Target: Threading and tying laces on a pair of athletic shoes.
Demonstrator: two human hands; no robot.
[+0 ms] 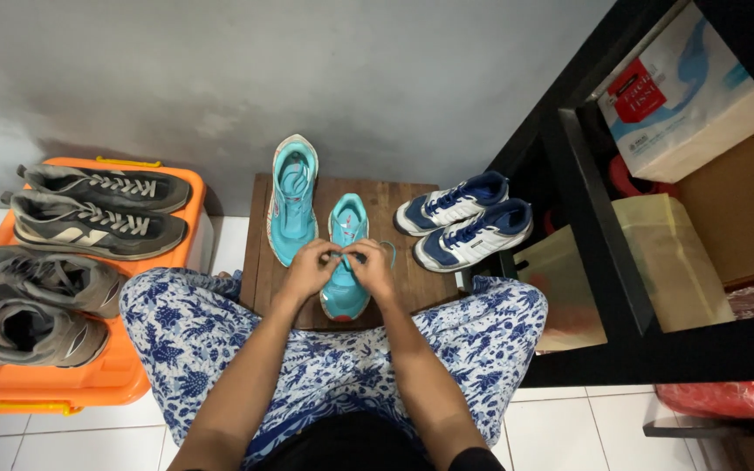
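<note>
Teal shoe, nearer of a pair, lies on a low wooden bench just ahead of the person's knees, toe pointing away, heel at the bench's near edge.

Head view: the left hand and right hand meet over the middle of this shoe, fingers pinched narrow on its teal lace, one loop of which shows past the right hand. The shoe sits directly beneath both hands, partly hidden by them. Its mate, the second teal shoe, lies just beside it to the left and farther off, untouched. A pair of blue-and-white shoes rests at the bench's right end. Four grey shoes lie on an orange box lid at far left; a black shelf with boxes and bags stands at right.

Judgement: the lacing would go best with even tension on both ends, the shoe kept flat on the bench, and the fingers close to the eyelets.
</note>
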